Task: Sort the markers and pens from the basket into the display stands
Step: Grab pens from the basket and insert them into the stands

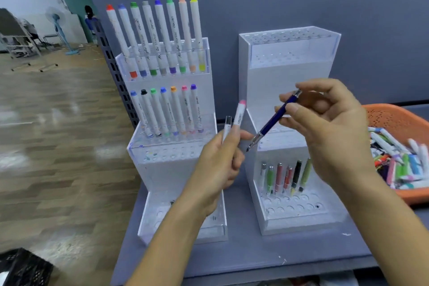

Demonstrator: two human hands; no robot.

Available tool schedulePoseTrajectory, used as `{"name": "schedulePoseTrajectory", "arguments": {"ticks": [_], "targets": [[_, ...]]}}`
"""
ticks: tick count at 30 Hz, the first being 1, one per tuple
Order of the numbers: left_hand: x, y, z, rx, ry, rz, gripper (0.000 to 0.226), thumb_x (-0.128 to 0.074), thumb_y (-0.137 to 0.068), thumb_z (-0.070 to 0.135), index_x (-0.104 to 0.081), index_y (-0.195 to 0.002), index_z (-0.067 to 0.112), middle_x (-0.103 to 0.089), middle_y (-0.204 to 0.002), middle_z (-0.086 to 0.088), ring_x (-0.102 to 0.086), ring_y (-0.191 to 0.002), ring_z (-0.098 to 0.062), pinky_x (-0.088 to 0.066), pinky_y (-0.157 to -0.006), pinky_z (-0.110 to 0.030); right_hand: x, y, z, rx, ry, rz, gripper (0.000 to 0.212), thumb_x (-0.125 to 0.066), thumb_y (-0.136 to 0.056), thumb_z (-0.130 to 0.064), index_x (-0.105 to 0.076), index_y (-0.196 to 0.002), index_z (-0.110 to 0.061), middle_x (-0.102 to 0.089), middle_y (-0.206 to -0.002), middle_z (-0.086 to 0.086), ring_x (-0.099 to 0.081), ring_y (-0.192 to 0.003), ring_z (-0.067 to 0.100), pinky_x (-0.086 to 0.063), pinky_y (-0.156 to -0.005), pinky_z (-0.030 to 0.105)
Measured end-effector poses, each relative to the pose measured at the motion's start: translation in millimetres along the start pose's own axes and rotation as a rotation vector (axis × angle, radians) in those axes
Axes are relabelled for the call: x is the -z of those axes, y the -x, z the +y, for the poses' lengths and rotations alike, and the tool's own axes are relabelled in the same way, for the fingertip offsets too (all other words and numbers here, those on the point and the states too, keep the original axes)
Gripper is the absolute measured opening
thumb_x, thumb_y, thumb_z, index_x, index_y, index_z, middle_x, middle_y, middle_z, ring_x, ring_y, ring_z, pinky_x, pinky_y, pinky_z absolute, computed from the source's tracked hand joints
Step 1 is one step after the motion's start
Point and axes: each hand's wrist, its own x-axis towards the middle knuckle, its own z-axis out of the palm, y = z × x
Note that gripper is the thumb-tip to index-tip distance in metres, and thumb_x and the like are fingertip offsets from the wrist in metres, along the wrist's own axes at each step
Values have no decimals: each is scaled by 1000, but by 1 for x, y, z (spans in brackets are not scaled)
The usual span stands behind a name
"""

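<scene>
My left hand (218,167) grips two white markers, a pink-capped marker (239,114) and a black-capped marker (227,126), upright in front of the left stand (209,90). That stand holds several markers on its top and middle tiers. My right hand (325,127) pinches a blue pen (272,121), tilted with its tip down-left, in front of the right stand (260,90). Several pens (285,176) stand in the right stand's bottom tier; its top tier holds nothing. The orange basket (394,116) at the right holds many markers and pens.
A grey partition wall (278,7) rises behind the stands on the grey table (243,253). A black crate (23,267) sits at the lower left on the wooden floor. A fan and furniture stand far off at the left.
</scene>
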Motion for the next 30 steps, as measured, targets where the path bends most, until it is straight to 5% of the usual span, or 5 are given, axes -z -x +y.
{"name": "schedulePoseTrajectory", "arguments": {"ticks": [8,12,17,22,30], "targets": [[-35,-7,-24,101,130,-98,27,-31,-98,21,-52,-83,13,-38,-59,4,-23,-45,-8,-15,-40,-19,69,23,18,100,362,217,41,-59,-83,14,-59,-94,-25,-67,-92,0,-65,-87,10,-53,-74,20],[-48,-7,-30,54,29,-91,17,-39,-100,23,-51,-91,15,-45,-62,7,-30,-47,-8,-23,-43,-19,88,29,37,116,520,213,44,-61,-83,10,-58,-94,-32,-66,-90,-15,-64,-90,3,-50,-78,15],[-56,-4,-32,-3,-3,-106,21,-37,-100,32,-55,-100,20,-43,-58,8,-29,-45,-7,-25,-43,-19,93,30,63,151,686,182,34,-64,-82,8,-59,-101,-19,-62,-92,-17,-60,-87,-11,-45,-75,5],[-57,-4,-35,43,26,-79,27,-39,-101,28,-58,-91,12,-40,-59,5,-24,-44,-6,-21,-40,-15,97,29,71,285,821,144,25,-64,-82,-1,-64,-105,-8,-64,-91,-2,-61,-82,6,-46,-74,6],[-59,-3,-41,62,27,-74,28,-39,-101,24,-60,-86,13,-42,-59,5,-25,-45,-6,-20,-40,-16,99,35,84,385,902,142,24,-65,-81,-3,-62,-105,-3,-65,-90,3,-59,-78,9,-46,-74,11]]}}
